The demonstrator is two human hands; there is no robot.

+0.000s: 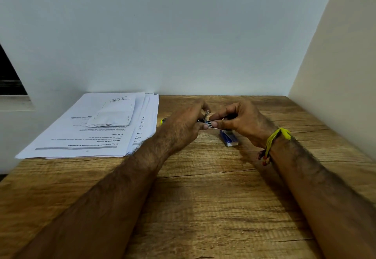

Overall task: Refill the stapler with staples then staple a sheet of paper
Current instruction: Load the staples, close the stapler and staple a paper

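Note:
Both hands meet over the middle of the wooden table (203,197). My left hand (183,124) grips a small dark stapler (206,118), whose metal part sticks up between the hands. My right hand (238,120) pinches the stapler's other end with thumb and fingers curled; whether a strip of staples is between them is too small to tell. A blue and white staple box (228,139) lies on the table just below my right hand. A stack of printed paper sheets (97,128) lies at the left, with a folded sheet on top.
A small yellow object (162,121) peeks out behind my left hand beside the paper stack. A pale wall closes the table's far edge and another wall runs along its right side. My right wrist wears a yellow thread band (274,138).

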